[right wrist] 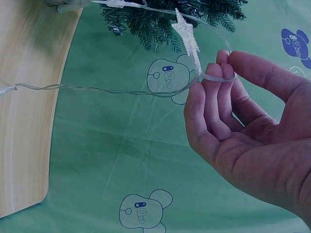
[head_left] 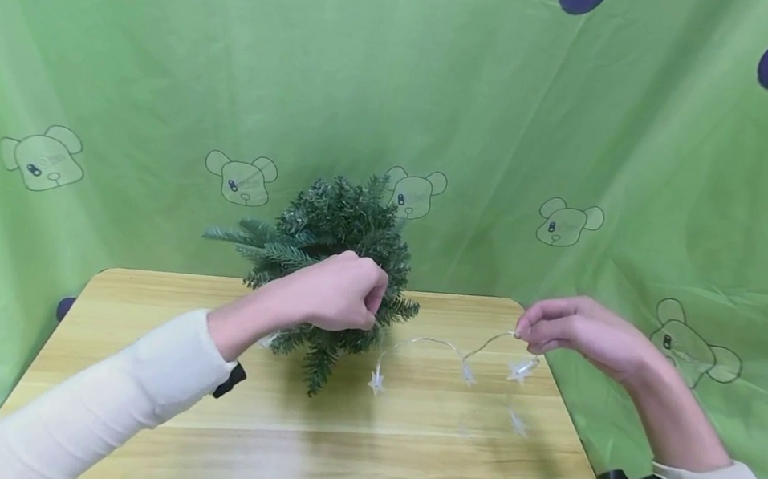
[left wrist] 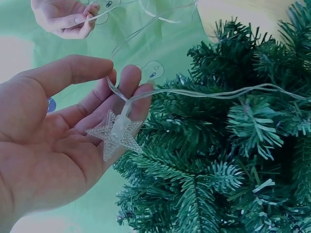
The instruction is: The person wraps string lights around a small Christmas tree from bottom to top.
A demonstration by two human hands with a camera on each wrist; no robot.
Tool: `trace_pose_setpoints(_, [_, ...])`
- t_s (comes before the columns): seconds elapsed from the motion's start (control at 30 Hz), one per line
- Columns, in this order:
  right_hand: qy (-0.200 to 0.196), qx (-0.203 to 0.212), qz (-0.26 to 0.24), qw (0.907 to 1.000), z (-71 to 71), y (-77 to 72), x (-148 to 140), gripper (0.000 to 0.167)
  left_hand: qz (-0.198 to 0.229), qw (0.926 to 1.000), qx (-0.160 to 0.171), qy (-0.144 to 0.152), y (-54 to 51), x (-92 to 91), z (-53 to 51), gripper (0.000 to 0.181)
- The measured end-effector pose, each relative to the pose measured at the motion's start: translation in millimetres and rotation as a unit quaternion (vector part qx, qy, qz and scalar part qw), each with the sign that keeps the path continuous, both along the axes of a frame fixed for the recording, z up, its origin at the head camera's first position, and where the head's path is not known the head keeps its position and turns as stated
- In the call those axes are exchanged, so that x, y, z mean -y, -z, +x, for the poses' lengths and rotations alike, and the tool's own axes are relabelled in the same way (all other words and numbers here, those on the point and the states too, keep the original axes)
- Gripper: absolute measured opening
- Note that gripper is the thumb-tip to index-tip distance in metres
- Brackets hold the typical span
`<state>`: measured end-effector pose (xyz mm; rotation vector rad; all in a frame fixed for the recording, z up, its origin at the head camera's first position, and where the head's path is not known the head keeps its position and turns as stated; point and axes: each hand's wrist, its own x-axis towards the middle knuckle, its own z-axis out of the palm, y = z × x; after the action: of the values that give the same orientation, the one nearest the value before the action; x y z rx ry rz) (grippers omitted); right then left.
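A small artificial Christmas tree [head_left: 339, 217] stands toward the far side of the wooden table. In front of its branches my left hand [head_left: 341, 290] pinches the clear wire of a star string light between thumb and fingers; a clear plastic star [left wrist: 116, 133] dangles against the palm in the left wrist view. Off to the tree's right, my right hand [head_left: 583, 330] pinches another stretch of the string light [head_left: 429, 340], with a star [right wrist: 185, 31] beside the fingertips. Between the hands the wire sags, and several stars hang from it.
The light wooden table [head_left: 325, 466] has its far edge close to a green curtain [head_left: 487, 123] printed with cartoon bears. Its right edge runs below my right forearm. Tree branches stick out to the left and toward me.
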<state>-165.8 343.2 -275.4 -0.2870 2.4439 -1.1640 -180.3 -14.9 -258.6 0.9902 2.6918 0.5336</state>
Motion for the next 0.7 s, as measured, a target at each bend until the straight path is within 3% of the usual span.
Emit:
trace_pose_setpoints(0.13, [0.0,0.0,-0.004,1.0,-0.4,-0.2,1.2,0.024,-0.021,0.9998,-0.002,-0.001,-3.1,3.1,-0.1,0.013])
trace_pose_setpoints(0.33, [-0.001,-0.001,-0.006,1.0,-0.1,-1.2,1.5,0.024,-0.072,0.9972,-0.01,-0.016,-9.3,5.2,6.0,0.037])
trace_pose_setpoints(0.43, [0.0,-0.002,-0.006,1.0,0.0,-1.5,1.1,0.025,-0.088,0.9958,-0.016,-0.022,-11.5,4.1,11.9,0.041])
trace_pose_setpoints(0.57, [0.001,-0.001,-0.009,1.0,0.0,-1.6,1.4,0.025,-0.078,0.9965,-0.026,-0.012,-12.1,1.6,17.6,0.037])
trace_pose_setpoints(0.7, [0.002,0.0,-0.007,1.0,0.1,-1.7,2.2,0.025,-0.059,0.9975,-0.034,0.017,-9.6,-0.7,17.2,0.031])
